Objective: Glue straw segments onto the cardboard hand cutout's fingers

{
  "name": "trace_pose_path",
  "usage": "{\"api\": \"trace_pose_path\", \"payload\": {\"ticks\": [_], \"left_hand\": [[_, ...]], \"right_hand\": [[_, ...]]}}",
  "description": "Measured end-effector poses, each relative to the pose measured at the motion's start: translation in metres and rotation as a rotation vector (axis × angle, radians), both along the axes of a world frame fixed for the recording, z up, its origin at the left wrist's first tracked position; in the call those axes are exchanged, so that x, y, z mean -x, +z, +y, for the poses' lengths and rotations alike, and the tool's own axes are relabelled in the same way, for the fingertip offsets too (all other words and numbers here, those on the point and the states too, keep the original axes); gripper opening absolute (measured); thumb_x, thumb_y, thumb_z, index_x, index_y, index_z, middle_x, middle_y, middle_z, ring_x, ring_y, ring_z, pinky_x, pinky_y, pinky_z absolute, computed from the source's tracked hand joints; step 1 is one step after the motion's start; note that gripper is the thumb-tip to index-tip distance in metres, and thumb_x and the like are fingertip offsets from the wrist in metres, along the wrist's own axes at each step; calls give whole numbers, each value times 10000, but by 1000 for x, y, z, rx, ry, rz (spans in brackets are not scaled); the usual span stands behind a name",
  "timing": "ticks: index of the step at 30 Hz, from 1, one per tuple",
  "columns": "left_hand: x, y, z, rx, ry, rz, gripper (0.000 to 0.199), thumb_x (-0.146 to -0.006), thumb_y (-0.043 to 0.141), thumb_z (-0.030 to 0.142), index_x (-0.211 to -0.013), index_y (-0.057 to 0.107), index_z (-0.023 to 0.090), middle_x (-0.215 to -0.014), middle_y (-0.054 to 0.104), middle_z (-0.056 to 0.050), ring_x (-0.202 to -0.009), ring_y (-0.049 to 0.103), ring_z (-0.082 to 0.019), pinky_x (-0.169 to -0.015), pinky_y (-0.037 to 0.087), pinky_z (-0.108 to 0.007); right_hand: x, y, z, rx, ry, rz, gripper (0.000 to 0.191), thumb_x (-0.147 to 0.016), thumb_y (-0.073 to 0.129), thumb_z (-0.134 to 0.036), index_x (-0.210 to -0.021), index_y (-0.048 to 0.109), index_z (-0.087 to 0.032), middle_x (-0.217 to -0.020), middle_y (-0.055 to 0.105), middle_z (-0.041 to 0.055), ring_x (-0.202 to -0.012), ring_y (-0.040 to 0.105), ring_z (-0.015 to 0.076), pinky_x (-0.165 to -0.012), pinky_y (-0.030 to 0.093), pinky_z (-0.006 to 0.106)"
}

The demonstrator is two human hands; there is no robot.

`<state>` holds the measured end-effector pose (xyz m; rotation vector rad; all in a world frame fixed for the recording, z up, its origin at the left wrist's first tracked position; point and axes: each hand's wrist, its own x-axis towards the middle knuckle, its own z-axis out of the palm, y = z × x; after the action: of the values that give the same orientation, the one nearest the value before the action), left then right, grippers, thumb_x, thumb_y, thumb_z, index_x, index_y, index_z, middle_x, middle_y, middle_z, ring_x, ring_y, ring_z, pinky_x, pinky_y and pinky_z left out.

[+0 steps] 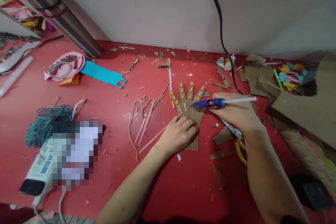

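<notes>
A cardboard hand cutout (193, 119) lies flat on the red table, with short orange tube pieces (182, 91) along its fingers. My left hand (181, 131) presses on its lower palm, fingers curled and close together. In my right hand (233, 110) is a blue hot glue gun (207, 104), my fingers closed round it. Its tip points left over the cutout's palm, and a clear glue stick (241, 100) juts from its back. Under my right wrist lie scissors with yellow handles (240, 148), partly hidden. Pale straw pieces (147, 122) and a brown string (130, 126) lie left of the cutout.
A steel flask (65, 21) stands at the back left, near a pink disc with a tape ring (61, 69) and blue card (102, 73). Grey-green yarn (47, 122) sits at left. Cardboard pieces (301, 112) fill the right side. A black cord (219, 17) hangs behind my right hand.
</notes>
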<state>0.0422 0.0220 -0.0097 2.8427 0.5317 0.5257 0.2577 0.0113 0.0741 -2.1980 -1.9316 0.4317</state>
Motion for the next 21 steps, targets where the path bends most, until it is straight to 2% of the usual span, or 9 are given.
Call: {"api": "trace_pose_path", "payload": {"ticks": [6,10,14,21], "left_hand": [[0,0,0,-15,5,-24,240,-1062,456,249,-958,660,177,-1061,721,-53,-952,624,-184,-790,440,-329],[-1,0,0,5,3,-8,238,-1066,450,250,-979,659,177,-1068,715,-54,-952,620,-183,-794,437,-329],[-1,0,0,13,2,3,250,-1068,440,240,-983,665,171,-1066,705,-66,-971,615,-181,-823,449,-330],[-1,0,0,-2,10,-13,224,-1055,474,249,-948,658,180,-1051,711,-42,-933,610,-180,-792,441,-333]], "right_hand": [[-4,-9,2,-11,-27,-30,300,-808,588,-393,-633,409,-229,-662,582,37,-626,496,190,-579,255,302],[-3,-8,1,-7,18,-21,257,-820,575,-376,-641,455,-236,-679,622,48,-638,530,198,-581,289,303],[-3,-7,1,7,2,-37,254,-822,559,-377,-640,453,-235,-685,631,54,-667,569,216,-580,293,298],[-3,-6,2,-47,-9,-31,297,-824,550,-385,-622,386,-241,-631,580,40,-607,519,201,-547,282,305]]}}
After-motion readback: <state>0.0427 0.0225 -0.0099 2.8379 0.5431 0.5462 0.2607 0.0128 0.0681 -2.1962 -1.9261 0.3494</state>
